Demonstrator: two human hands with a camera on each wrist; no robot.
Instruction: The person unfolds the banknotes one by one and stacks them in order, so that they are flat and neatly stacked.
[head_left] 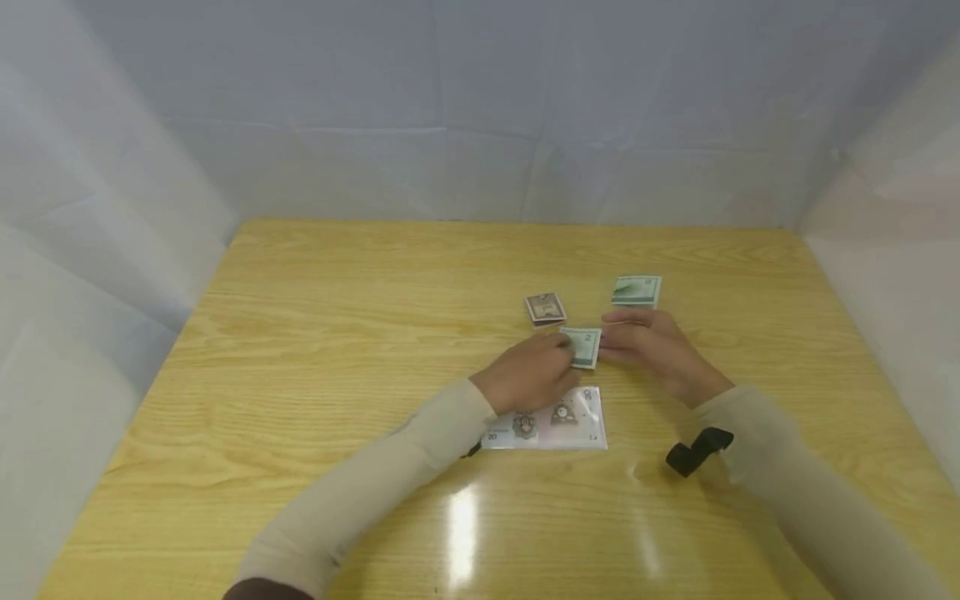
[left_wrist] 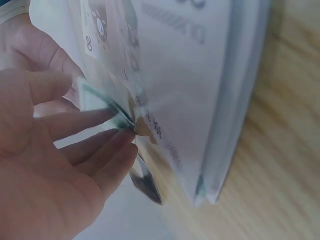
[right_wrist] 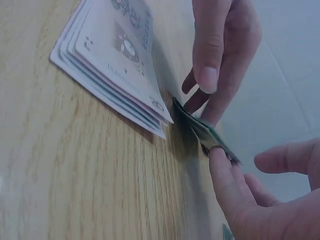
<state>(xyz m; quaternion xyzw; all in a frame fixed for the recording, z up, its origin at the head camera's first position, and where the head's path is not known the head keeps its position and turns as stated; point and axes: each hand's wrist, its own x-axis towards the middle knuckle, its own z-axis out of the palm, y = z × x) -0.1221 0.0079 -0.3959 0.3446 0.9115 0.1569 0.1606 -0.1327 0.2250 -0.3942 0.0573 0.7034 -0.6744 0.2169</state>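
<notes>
A small green folded banknote (head_left: 588,348) lies between the two hands. My left hand (head_left: 528,375) reaches it from the left and holds its near end between its fingers, the thumb apart from the paper. From the other side, my right hand (head_left: 656,348) touches the far end with nearly straight fingertips (right_wrist: 219,156). Its thumb (right_wrist: 272,160) stands away from the note. In the right wrist view the folded green banknote (right_wrist: 205,131) is tilted, with layered edges showing. A pile of pale banknotes (head_left: 581,425) marked 20 lies under and beside the left forearm.
Just beyond the left hand lies a small brown folded note (head_left: 545,308), its flap slightly raised. Another green note (head_left: 636,290) rests beyond the right hand. The wooden table (head_left: 337,333) meets white cloth walls (head_left: 487,108) at the back and sides.
</notes>
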